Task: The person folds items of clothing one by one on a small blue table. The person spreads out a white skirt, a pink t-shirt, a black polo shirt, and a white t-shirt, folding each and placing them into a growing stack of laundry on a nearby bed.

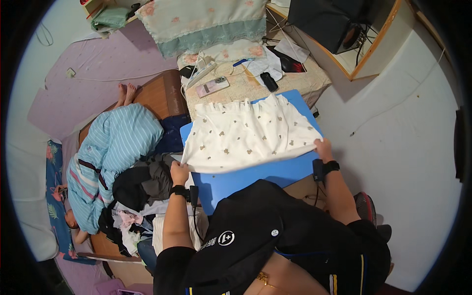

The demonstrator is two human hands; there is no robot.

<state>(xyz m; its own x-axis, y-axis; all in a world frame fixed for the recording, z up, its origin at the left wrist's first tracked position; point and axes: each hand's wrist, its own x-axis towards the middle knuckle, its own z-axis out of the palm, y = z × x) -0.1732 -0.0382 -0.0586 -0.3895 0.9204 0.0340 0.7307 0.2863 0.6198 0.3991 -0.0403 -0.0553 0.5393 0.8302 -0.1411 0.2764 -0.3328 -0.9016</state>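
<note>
A white garment (250, 132) with small brown prints and a gathered far edge is spread over a blue tabletop (228, 187). My left hand (180, 173) pinches its near left corner, fingers closed on the cloth. At the near right corner, my right hand (323, 149) grips the same garment. The near edge is pulled fairly straight between both hands, while soft folds run through the middle and the far edge is wavy. A black strap with a small device is around each wrist.
Left of the table, clothes (145, 184) lie heaped on a bed where another person rests under a blue striped quilt (115, 137). Beyond the tabletop, a cloth-covered surface holds a phone (212, 87), a power strip (201, 73) and a black device (269, 81). A wood-edged cabinet (361, 54) stands far right.
</note>
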